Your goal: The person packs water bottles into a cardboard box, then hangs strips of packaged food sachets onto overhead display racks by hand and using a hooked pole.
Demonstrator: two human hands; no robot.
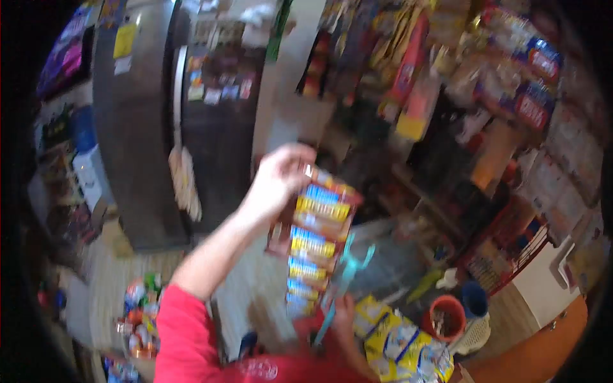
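The left hand (285, 169) is raised in front of the body, its fingers bent in and pinching the top end of a sachet strip (313, 244) — blue, yellow and brown — which hangs below the hand and slightly to its right. The right hand (345, 311) is lower down, just beside the strip's bottom end; blur hides how far its fingers are curled, and I cannot tell whether it grips the turquoise object (349, 267) that rises next to it. Right of that hand lie yellow packets (402, 345), and beyond them stand a red cup (454, 317) and a blue cup (474, 299), side by side. Left of the raised hand is a dark refrigerator (137, 140) — a pale cloth (184, 185) hangs at its handle. Up and right of the same hand are bright packs (533, 105), too blurred to read.
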